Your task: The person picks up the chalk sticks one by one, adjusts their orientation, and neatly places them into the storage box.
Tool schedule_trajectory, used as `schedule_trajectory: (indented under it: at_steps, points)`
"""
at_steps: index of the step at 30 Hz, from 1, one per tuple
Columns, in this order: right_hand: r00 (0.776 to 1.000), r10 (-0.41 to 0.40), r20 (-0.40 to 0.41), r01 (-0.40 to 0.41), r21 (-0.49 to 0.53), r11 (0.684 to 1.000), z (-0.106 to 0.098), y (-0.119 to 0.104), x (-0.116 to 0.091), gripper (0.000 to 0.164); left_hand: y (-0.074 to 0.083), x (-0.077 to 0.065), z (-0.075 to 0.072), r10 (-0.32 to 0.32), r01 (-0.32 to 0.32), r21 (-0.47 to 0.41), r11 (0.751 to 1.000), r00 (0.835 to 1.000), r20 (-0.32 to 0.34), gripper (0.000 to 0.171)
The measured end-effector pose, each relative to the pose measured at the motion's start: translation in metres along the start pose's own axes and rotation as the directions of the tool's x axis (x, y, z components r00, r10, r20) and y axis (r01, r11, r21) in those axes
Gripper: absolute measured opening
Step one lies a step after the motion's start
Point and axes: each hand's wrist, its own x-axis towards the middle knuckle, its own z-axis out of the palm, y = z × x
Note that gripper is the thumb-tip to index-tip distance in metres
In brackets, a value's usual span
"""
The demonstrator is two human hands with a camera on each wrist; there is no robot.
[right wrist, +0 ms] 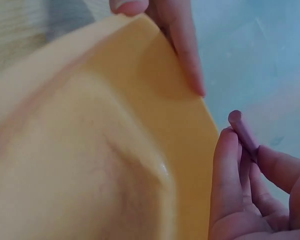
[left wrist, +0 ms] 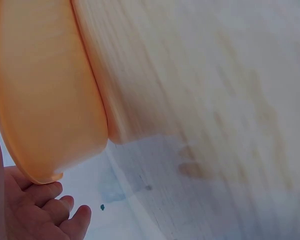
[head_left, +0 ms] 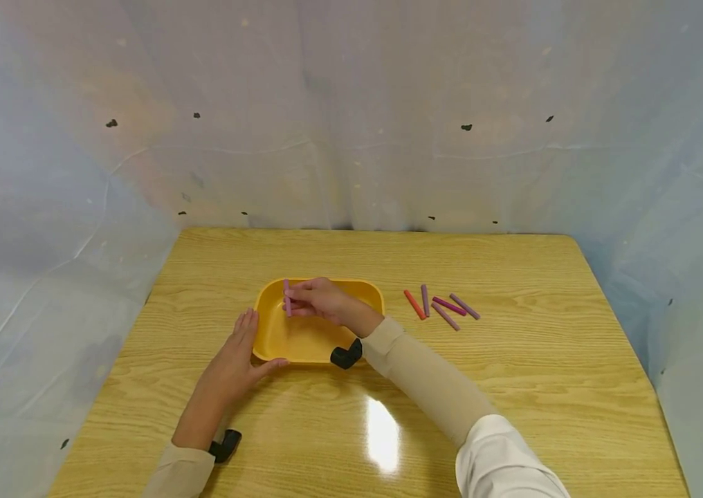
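Observation:
A yellow plastic tray (head_left: 304, 346) stands on the table, and I see nothing lying on the part of its floor that shows. My right hand (head_left: 322, 301) is over the tray's far left part, pinching a mauve chalk stick (head_left: 288, 304) between thumb and fingers. In the right wrist view the round end of that chalk stick (right wrist: 244, 132) points up from the fingertips. My left hand (head_left: 234, 366) rests against the tray's near left corner, thumb along the front rim and fingers at the left side. In the left wrist view its fingers (left wrist: 50, 210) touch the rim's outside.
Right of the tray lie several loose chalk sticks: an orange-red stick (head_left: 414, 304), a magenta stick (head_left: 449, 306) and others in purple and mauve. The wooden table (head_left: 513, 360) has plastic sheeting (head_left: 351, 138) behind it and at both sides.

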Motion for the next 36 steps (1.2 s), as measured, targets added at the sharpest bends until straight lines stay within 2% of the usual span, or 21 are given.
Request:
schedule_trajectory:
  at_steps: [7, 19, 22, 29, 36]
  points:
    - [0.998, 0.055, -0.021, -0.054, 0.049, 0.997, 0.000, 0.013, 0.015, 0.035, 0.001, 0.000, -0.001, 0.000, 0.000, 0.002, 1.000, 1.000, 0.004, 0.112]
    - [0.993, 0.057, -0.099, -0.047, 0.096, 0.994, 0.004, 0.024, 0.026, 0.033, -0.002, 0.001, 0.002, 0.009, -0.009, 0.003, 1.000, 1.000, -0.014, 0.112]
    - [0.993, 0.059, -0.103, -0.051, 0.081, 0.995, 0.003, 0.026, 0.027, 0.033, -0.003, 0.001, 0.002, 0.005, -0.005, 0.000, 1.000, 1.000, -0.011, 0.112]
    - [0.997, 0.049, -0.051, -0.050, -0.014, 0.999, -0.003, 0.031, 0.028, 0.033, -0.001, 0.000, 0.000, 0.000, 0.000, 0.004, 1.000, 1.000, -0.002, 0.111]
    - [0.998, 0.046, -0.034, -0.048, -0.048, 0.998, -0.003, 0.034, 0.027, 0.031, -0.001, 0.000, 0.001, -0.006, 0.006, -0.003, 1.000, 1.000, 0.004, 0.112]
